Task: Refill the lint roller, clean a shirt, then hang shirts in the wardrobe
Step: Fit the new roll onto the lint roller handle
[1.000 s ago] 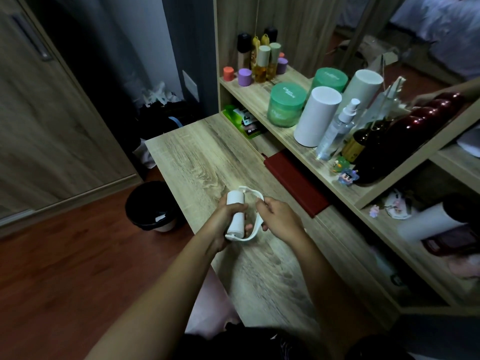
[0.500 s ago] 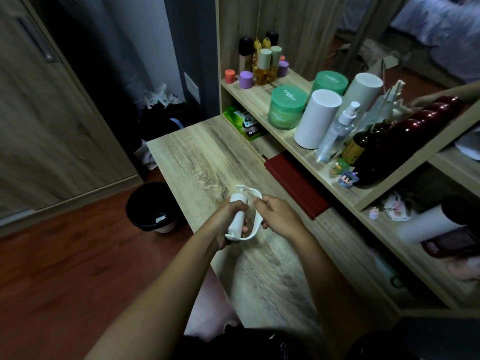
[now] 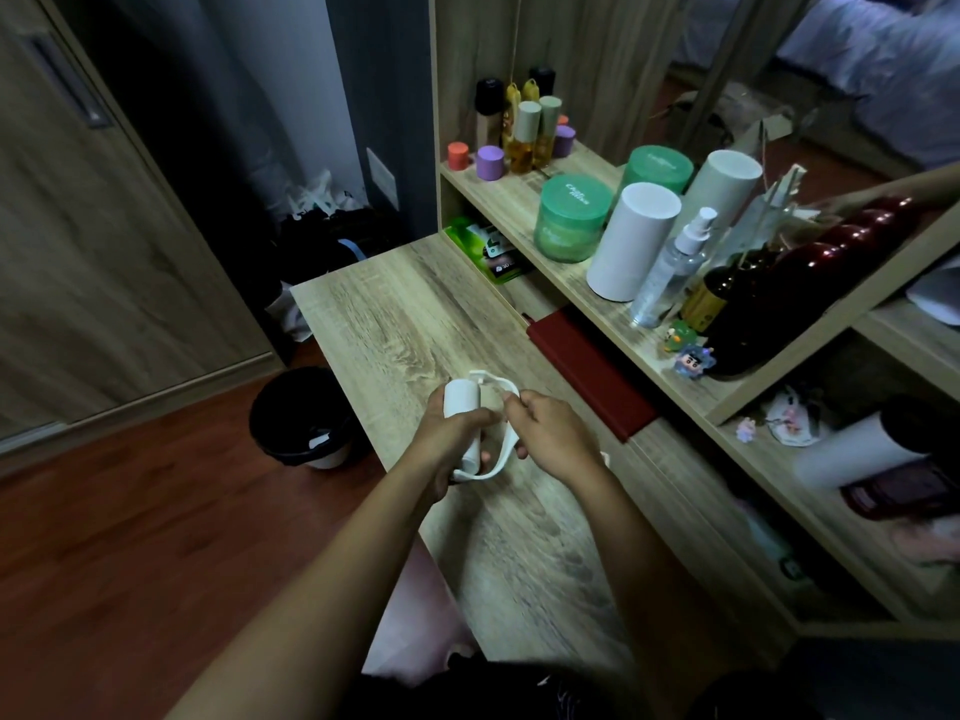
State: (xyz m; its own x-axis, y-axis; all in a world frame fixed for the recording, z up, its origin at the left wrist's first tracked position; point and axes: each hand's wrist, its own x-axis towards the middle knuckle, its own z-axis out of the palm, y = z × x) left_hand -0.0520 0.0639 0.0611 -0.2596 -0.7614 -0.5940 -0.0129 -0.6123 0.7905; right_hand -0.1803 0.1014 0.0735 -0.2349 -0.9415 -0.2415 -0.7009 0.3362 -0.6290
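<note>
Both hands hold a white lint roller above the wooden desk point(image 3: 395, 324). My left hand point(image 3: 453, 433) grips the white paper roll point(image 3: 460, 400), which stands roughly upright with its top sticking out above my fingers. My right hand point(image 3: 550, 433) holds the curved white frame of the roller point(image 3: 505, 454), fingers curled round its arm beside the roll. The frame's lower end loops under the roll; its upper end point(image 3: 483, 377) sits just above the roll's top. No shirt or wardrobe interior is in view.
A black bin point(image 3: 298, 413) stands on the red-brown floor left of the desk. A dark red book point(image 3: 587, 374) lies by the shelf unit. The shelf point(image 3: 524, 205) holds green jars, a white cylinder point(image 3: 631, 241), a spray bottle and small bottles. A wooden door point(image 3: 78, 226) is at the left.
My hands and the lint roller have stayed over the same spot on the desk. My right hand has shifted a little up along the frame.
</note>
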